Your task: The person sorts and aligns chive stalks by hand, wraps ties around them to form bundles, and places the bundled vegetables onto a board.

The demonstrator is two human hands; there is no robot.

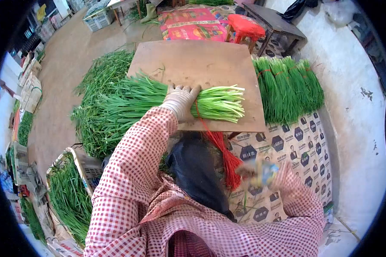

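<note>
A bunch of green leafy stalks (221, 102) lies across a brown board (193, 58), its pale cut ends to the right and its leaves hanging off the left side. My left hand (180, 99), in a pale glove, presses on the bunch with its fingers wrapped over the top. A red tie runs down the bunch beside the thumb. Below the board's front edge hangs a bundle of red ties (225, 160). My right hand (255, 172) is at the lower right, beside the red ties and smeared by motion; its fingers cannot be made out.
Tied green bunches (287, 90) stand right of the board on patterned paper (304, 141). Loose greens (98, 103) are heaped at the left, above a basket (79, 165) of greens. Behind the board are a red-covered stool (245, 26) and a dark bench (272, 19).
</note>
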